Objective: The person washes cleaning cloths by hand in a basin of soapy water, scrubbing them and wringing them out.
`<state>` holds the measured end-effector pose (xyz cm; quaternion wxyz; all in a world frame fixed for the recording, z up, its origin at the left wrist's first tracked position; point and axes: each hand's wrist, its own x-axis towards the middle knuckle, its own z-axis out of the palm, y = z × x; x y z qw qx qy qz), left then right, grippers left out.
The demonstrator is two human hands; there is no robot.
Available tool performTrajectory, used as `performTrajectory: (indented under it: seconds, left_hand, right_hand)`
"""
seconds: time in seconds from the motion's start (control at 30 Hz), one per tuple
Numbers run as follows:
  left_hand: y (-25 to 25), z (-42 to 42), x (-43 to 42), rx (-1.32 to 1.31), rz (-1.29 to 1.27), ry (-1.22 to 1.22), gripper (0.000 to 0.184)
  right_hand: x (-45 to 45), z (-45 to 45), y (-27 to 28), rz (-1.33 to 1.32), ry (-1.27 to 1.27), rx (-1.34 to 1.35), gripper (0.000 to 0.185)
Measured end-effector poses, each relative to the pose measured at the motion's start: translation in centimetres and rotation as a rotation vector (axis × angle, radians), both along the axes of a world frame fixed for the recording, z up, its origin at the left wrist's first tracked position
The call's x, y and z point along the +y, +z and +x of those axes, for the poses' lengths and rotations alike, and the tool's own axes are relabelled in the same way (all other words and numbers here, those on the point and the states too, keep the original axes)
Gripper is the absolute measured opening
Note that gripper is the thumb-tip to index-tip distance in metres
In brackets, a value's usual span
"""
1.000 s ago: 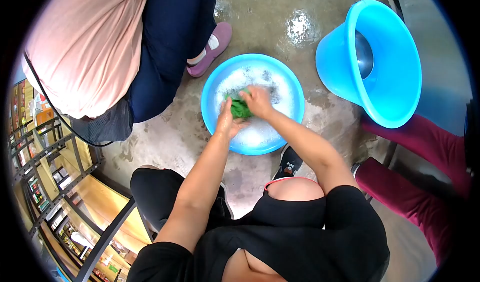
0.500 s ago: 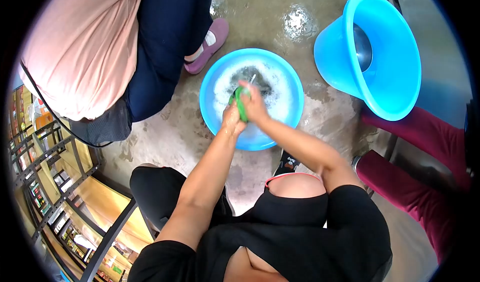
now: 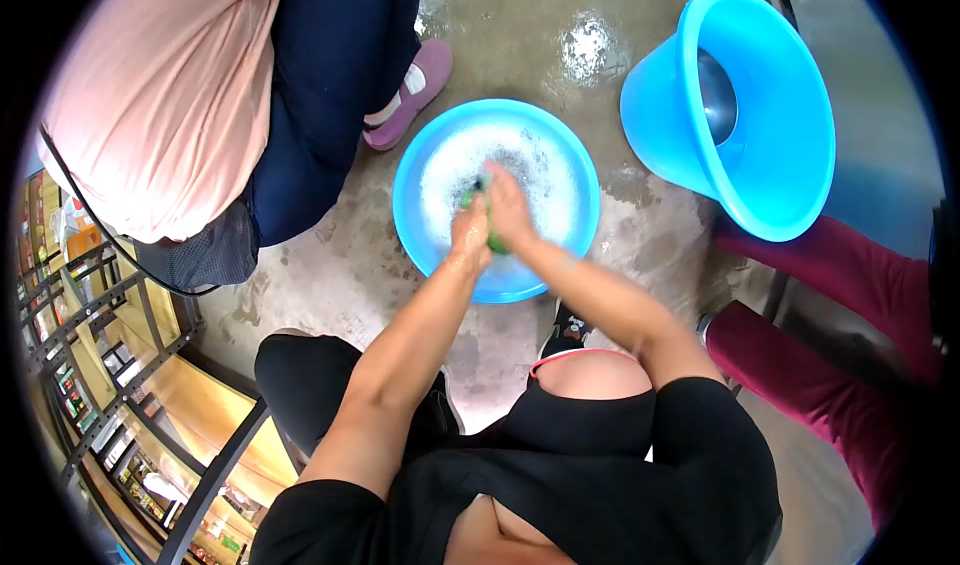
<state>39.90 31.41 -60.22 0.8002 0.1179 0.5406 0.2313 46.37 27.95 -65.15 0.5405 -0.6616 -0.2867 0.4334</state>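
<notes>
A round blue basin (image 3: 583, 210) of foamy, soapy water sits on the floor in front of me. Over its near half, both my hands close round a wet green item (image 3: 498, 244) that looks like a cloth; fingers cover much of it. My left hand (image 3: 470, 231) grips it from the left, its fingers wrapped. Pressed against it from the right is my right hand (image 3: 510, 210), smeared a little by motion. Something small and dark shows near the fingertips, too blurred to name.
A tall blue tub (image 3: 665, 115) with a metal bowl (image 3: 716, 100) inside stands at the right. One person in a pink top (image 3: 170, 95) is close on the left; another's maroon trouser legs (image 3: 800, 385) are at the right. Shelving (image 3: 130, 365) lines the lower left. The floor (image 3: 520, 45) is wet.
My right hand has shifted slightly along the green item, which shows less between my hands. White foam covers more of the dark water patch. The view has moved slightly.
</notes>
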Motion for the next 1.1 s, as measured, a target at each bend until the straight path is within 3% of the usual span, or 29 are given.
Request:
performTrajectory:
  seconds: [0.1, 0.13, 0.17, 0.2, 0.23, 0.3, 0.37, 0.4, 0.43, 0.47, 0.5, 0.57, 0.63, 0.7, 0.73, 0.77, 0.83, 0.87, 0.9, 0.97, 1.0, 1.03, 1.1]
  left_hand:
    - [1.4, 0.5, 0.2, 0.18, 0.068, -0.102, 0.04]
    - [0.5, -0.2, 1.4, 0.237, 0.117, -0.213, 0.039]
    - [-0.9, -1.0, 2.2, 0.29, 0.166, -0.321, 0.038]
    - [-6.3, -2.7, 2.0, 0.02, 0.153, -0.24, 0.038]
    - [-2.8, -1.1, 2.3, 0.012, 0.163, -0.237, 0.038]
    - [3.8, 0.8, 1.4, 0.103, -0.012, -0.158, 0.043]
    - [1.9, -0.7, 1.9, 0.03, -0.011, -0.068, 0.044]
    - [1.4, -1.5, 2.4, -0.154, -0.059, 0.006, 0.045]
    - [1.3, -2.2, 3.0, -0.343, -0.101, 0.079, 0.046]
    - [1.4, -3.4, 3.4, -0.195, -0.168, 0.06, 0.053]
    - [0.4, -4.4, 3.2, -0.2, -0.161, 0.064, 0.053]
    - [-2.2, -6.0, 2.4, 0.134, 0.023, 0.02, 0.062]
    - [-0.9, -5.5, 2.1, 0.136, 0.031, 0.014, 0.065]
    - [0.3, -4.2, 1.6, 0.257, 0.053, 0.051, 0.065]
    - [0.4, -3.8, 1.4, 0.273, 0.065, 0.03, 0.053]
    - [1.1, -3.4, 1.9, 0.27, 0.07, 0.03, 0.053]
    - [4.1, -2.4, 2.8, -0.018, -0.155, 0.046, 0.041]
    - [5.3, -1.9, 3.3, -0.31, -0.157, 0.006, 0.044]
    - [5.0, -2.3, 3.1, -0.312, -0.163, 0.006, 0.044]
    - [2.8, -3.4, 3.0, -0.576, -0.295, -0.139, 0.042]
    - [0.5, -4.3, 2.4, -0.553, -0.25, -0.143, 0.038]
    - [1.2, -3.6, 1.8, -0.552, -0.249, -0.147, 0.038]
    - [3.5, -1.5, -0.1, 0.007, 0.09, -0.015, 0.033]
  right_hand:
    - [0.1, 0.3, 3.1, -0.089, -0.09, 0.169, 0.045]
    - [-0.3, -1.7, 5.7, -0.163, -0.012, -0.243, 0.046]
    - [-0.7, -2.6, 6.1, -0.161, -0.01, -0.246, 0.046]
    - [-0.8, -2.9, 5.9, -0.08, -0.039, -0.292, 0.046]
    - [-0.8, -3.0, 4.9, 0.002, -0.068, -0.335, 0.047]
    - [1.5, 1.4, 2.3, -0.097, -0.047, -0.219, 0.048]
    - [2.5, 4.7, 3.4, -0.143, 0.261, 0.005, 0.042]
    - [2.4, 4.7, 3.0, -0.145, 0.265, 0.01, 0.042]
    - [2.4, 4.8, 2.4, -0.235, 0.135, -0.321, 0.04]
    - [2.7, 5.2, 1.8, -0.312, -0.004, -0.658, 0.038]
    - [2.0, 4.9, 1.1, -0.303, -0.002, -0.663, 0.038]
    - [-0.3, 3.7, -0.6, -0.125, 0.462, -1.037, 0.039]
    - [0.5, 5.4, -1.7, -0.023, 0.564, -0.924, 0.034]
    - [2.7, 6.3, 0.0, -0.55, 0.571, -0.507, 0.028]
    - [2.8, 5.5, 1.2, -0.314, 0.357, -0.524, 0.026]
    - [2.6, 4.8, 3.6, -0.125, 0.325, -0.56, 0.026]
    - [1.1, 2.3, 6.7, 0.158, 0.291, -0.465, 0.027]
    - [0.1, 1.1, 8.7, 0.295, 0.345, -0.455, 0.027]
    - [-1.1, -0.1, 10.5, 0.288, 0.346, -0.456, 0.027]
    - [-2.4, -1.6, 12.8, 0.149, 0.419, -0.478, 0.027]
    - [-2.2, -1.3, 11.4, 0.153, 0.42, -0.509, 0.028]
    - [-1.3, -0.9, 9.1, 0.154, 0.416, -0.509, 0.028]
    - [0.9, 0.7, 5.0, -0.114, -0.038, -0.35, 0.025]
